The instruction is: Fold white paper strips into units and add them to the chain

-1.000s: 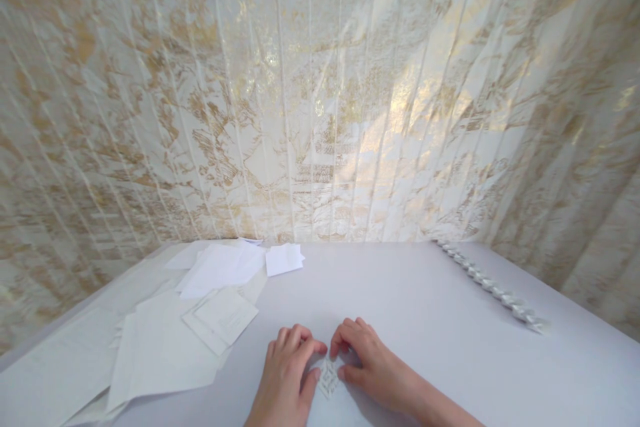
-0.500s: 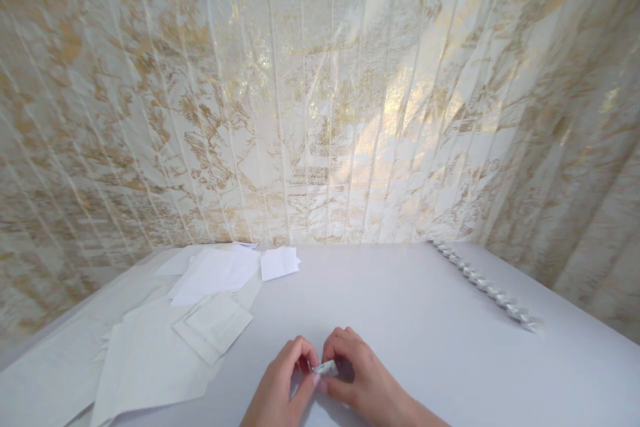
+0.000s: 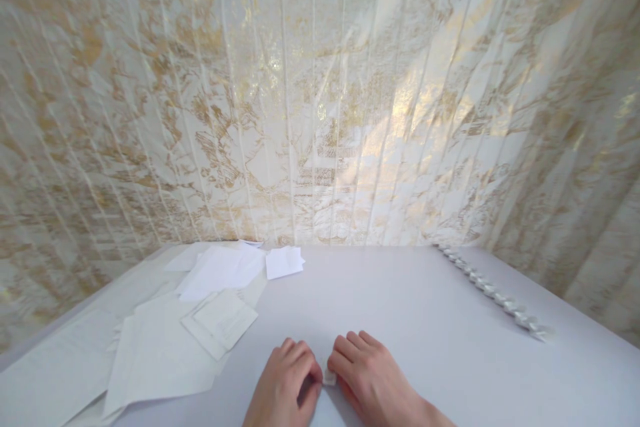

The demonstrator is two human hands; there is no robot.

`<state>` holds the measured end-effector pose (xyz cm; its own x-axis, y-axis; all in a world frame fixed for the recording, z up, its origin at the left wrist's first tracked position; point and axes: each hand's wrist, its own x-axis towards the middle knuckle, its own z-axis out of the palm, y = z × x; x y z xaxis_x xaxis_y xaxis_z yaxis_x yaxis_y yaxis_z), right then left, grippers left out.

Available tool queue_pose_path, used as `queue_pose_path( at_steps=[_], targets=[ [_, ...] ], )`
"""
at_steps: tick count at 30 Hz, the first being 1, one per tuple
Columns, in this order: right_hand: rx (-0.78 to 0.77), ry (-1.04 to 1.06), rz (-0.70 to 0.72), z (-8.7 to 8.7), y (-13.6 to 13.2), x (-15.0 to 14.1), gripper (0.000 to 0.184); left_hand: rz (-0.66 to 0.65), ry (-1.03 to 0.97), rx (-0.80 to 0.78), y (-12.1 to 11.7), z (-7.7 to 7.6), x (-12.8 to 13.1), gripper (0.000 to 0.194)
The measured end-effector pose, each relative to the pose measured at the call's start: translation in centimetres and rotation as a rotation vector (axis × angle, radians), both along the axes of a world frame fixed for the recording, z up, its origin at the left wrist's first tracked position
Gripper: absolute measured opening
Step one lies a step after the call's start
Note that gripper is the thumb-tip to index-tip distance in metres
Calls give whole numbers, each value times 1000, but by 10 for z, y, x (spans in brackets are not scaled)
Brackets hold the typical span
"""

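Note:
A small folded piece of paper (image 3: 329, 377) shows between my two hands near the front of the table, partly hidden by fingers. My left hand (image 3: 289, 383) is closed, with thumb and index finger pinched at the paper's left edge. On the other side, my right hand (image 3: 373, 373) has its fingers curled over the paper's right part. Its thumb is mostly hidden beneath.
Several loose white paper sheets (image 3: 165, 353) cover the table's left side, with smaller folded pieces (image 3: 225, 320) on top. A small paper stack (image 3: 284, 262) lies at the back. A zigzag chain of folded paper (image 3: 493, 290) stretches along the right. A patterned curtain (image 3: 320, 93) hangs behind.
The folded paper has been lowered and turned between my hands. My right hand has rolled over, its knuckles now facing up. The view has shifted slightly.

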<state>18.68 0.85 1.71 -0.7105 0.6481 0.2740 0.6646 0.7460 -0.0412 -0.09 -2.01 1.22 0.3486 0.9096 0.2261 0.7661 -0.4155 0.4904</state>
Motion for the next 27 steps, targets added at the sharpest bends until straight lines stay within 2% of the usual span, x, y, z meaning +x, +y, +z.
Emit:
queue_pose_path(
  at_steps=[5, 7, 10, 16, 21, 27],
  targets=[
    [-305, 292, -5, 4, 5, 8, 20, 6, 18, -15, -1, 0, 0, 10],
    [-381, 365, -31, 6, 6, 9, 18, 15, 15, -22, 1, 1, 1, 6],
    [-449, 410, -85, 8, 8, 9, 17, 31, 16, -11, 3, 2, 1, 11],
    [-482, 444, -106, 7, 10, 4, 13, 38, 4, -6, 3, 3, 3, 10],
    [-483, 447, -188, 3, 11, -3, 17, 73, 10, -30, 4, 5, 4, 4],
    [-444, 390, -229, 5, 9, -7, 15, 86, 8, 7, 5, 4, 2, 16]
  ],
)
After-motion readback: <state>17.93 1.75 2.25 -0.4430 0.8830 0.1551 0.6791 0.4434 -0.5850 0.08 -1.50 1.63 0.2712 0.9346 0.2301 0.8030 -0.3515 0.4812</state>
